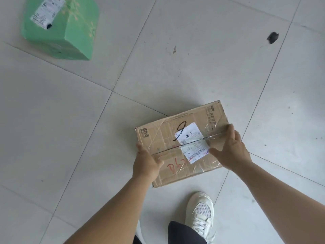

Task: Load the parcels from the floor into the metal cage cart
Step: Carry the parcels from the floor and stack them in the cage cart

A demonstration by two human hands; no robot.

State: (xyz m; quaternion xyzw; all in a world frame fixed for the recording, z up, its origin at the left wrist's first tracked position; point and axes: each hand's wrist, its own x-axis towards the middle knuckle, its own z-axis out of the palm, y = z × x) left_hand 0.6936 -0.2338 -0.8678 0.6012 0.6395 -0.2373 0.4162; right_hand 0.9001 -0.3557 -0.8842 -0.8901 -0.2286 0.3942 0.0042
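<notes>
A flat brown cardboard parcel (168, 138) with a white shipping label and a black handwritten "9" lies low over the grey tiled floor in the middle of the head view. My left hand (146, 164) grips its left edge, thumb on top and fingers hidden underneath. My right hand (230, 150) grips the right edge, thumb across the top near the label, fingers wrapped over the side. A green parcel (66, 30) with a white label sits on the floor at the top left. The metal cage cart is not in view.
My white sneaker (200, 213) and dark trouser leg (182, 233) stand just below the brown parcel. A small dark scrap (272, 37) lies on the tiles at the upper right. Tiled floor (52, 138) spreads to the left and right.
</notes>
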